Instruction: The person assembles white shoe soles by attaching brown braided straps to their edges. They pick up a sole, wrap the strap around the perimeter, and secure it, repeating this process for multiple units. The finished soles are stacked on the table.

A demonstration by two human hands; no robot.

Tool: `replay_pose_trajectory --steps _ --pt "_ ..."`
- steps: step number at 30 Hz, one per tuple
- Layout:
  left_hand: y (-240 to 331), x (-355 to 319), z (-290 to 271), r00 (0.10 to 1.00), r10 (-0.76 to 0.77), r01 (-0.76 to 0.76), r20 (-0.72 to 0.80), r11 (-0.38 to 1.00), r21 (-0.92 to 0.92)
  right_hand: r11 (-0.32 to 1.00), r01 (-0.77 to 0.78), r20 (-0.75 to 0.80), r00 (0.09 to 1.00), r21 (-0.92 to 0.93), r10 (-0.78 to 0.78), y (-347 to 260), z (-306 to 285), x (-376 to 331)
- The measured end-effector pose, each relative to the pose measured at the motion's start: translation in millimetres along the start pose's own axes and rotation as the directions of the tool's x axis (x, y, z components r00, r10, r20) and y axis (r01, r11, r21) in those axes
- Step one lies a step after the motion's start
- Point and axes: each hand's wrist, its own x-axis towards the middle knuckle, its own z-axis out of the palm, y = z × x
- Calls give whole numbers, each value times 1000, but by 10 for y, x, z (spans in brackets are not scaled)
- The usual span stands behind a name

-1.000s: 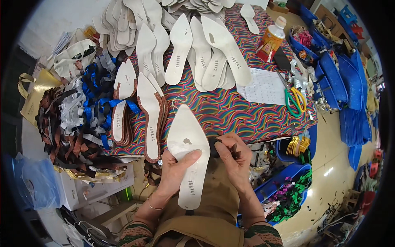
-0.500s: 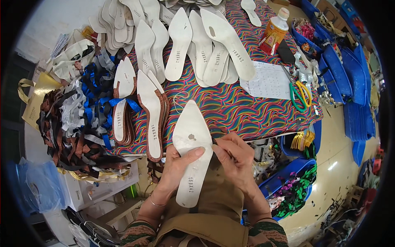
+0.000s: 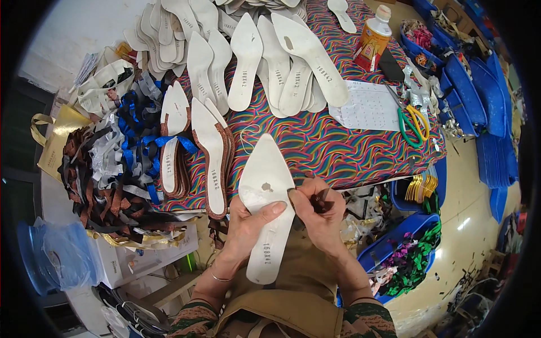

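Observation:
My left hand (image 3: 248,228) grips a white pointed shoe insole (image 3: 264,163), thumb across its waist, point facing away from me. A small brownish patch marks its upper face. At the insole's right edge, my right hand (image 3: 324,222) is closed, thumb and forefinger pinched against the rim. A dark brown strip (image 3: 322,201) is bunched in its curled fingers. Left of the held insole lie two stacks: edged insoles (image 3: 213,160) with brown glittery rims, and another such stack (image 3: 171,158) wrapped with a blue strip.
Plain white insoles (image 3: 247,62) overlap across the patterned cloth (image 3: 360,152). Green-and-yellow scissors (image 3: 414,127) lie by a written sheet (image 3: 363,107) and a bottle (image 3: 373,39). Strip scraps (image 3: 112,163) heap at left; blue bins (image 3: 400,256) stand at right.
The brown strip now shows in my right hand, which has turned slightly at the insole's edge. My left hand keeps its hold. The whole view has shifted a little.

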Motion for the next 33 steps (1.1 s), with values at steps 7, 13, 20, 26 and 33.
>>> replay_pose_trajectory --steps 7,13,20,26,33 --pt "135 99 56 990 65 -73 -125 996 -59 986 -165 67 984 35 163 -151 14 -125" --pt "199 137 158 999 25 -30 -23 967 -252 920 145 105 988 -363 -115 8 59 -401" --pt "197 192 149 985 169 -171 -38 981 -90 925 141 149 984 -353 -94 22 -5 -402" --pt "-33 345 68 989 145 -146 -17 989 -30 958 10 12 1000 -287 -6 75 27 -219" --pt "-53 144 12 997 28 -23 69 996 -81 855 165 139 984 -491 -110 39 -26 -274"
